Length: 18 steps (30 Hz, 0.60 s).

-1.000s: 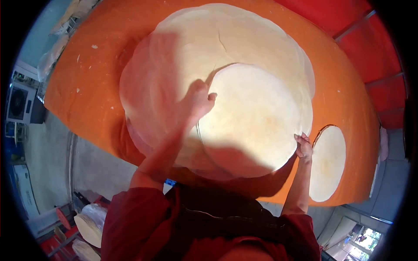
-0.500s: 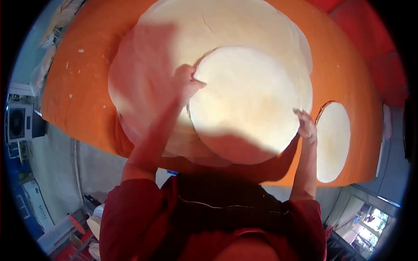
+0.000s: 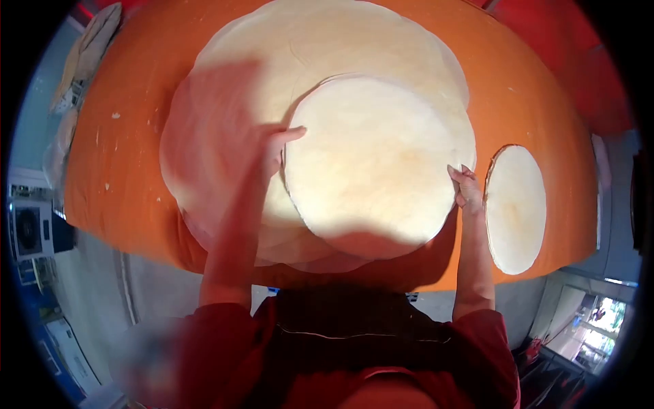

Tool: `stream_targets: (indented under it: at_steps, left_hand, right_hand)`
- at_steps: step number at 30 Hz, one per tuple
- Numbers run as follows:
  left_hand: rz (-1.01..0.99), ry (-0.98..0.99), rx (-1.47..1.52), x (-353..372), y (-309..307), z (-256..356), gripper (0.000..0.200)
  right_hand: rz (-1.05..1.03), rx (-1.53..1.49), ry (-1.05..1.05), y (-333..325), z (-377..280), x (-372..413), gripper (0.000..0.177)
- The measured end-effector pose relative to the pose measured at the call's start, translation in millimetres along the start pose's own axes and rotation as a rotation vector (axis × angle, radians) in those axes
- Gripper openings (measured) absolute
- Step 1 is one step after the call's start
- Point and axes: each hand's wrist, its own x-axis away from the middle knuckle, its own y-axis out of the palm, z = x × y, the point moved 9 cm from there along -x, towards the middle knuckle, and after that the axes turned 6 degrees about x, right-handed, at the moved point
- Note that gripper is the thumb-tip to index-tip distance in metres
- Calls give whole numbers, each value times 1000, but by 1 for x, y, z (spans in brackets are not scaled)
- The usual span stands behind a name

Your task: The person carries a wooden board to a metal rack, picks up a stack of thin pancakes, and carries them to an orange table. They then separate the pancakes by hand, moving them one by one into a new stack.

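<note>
In the head view, a pale round flatbread stack, thin sheets with faint brown patches, lies on much wider overlapping pale sheets. My left hand grips the stack's left edge, its thumb on top and the other fingers partly hidden at the side. At the right edge, my right hand holds the rim, thumb and fingers closed about it. Sunlight covers most of the top sheet, while a shadow falls across its near edge.
An orange cloth covers the table under the sheets. A second, smaller-looking round stack lies at the right near the table edge. Folded cloth or bags are at the far left, and a speaker-like box stands beyond the table.
The view has shifted slightly. My left thumb now stretches over the stack's edge, and my right hand's fingers have changed position at the rim. The stack stays on the wide sheets.
</note>
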Motion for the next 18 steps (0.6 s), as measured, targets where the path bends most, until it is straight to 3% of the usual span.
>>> stream_targets:
  at_steps: [1, 4, 6, 12, 14, 15, 18]
  left_hand:
    - [-49, -55, 216, 11, 8, -7, 43]
    - [-109, 25, 36, 38, 14, -17, 38]
    - [-187, 202, 275, 35, -12, -37, 40]
    - [146, 367, 247, 111, -11, -52, 39]
    - [176, 379, 172, 117, -12, -32, 38]
    - [155, 373, 113, 116, -18, -12, 38]
    - [176, 362, 11, 110, -14, 21, 37]
  right_hand:
    - [12, -23, 5, -5, 4, -2, 25]
    - [47, -80, -7, 0, 1, 4, 22]
    - [-24, -101, -65, 13, -6, 10, 22]
    - [355, -81, 77, 27, 3, 75, 23]
    - [234, -186, 194, 43, 21, 106, 21]
    - [-66, 3, 205, 53, 34, 101, 21]
    - [-228, -250, 276, 75, 12, 76, 24]
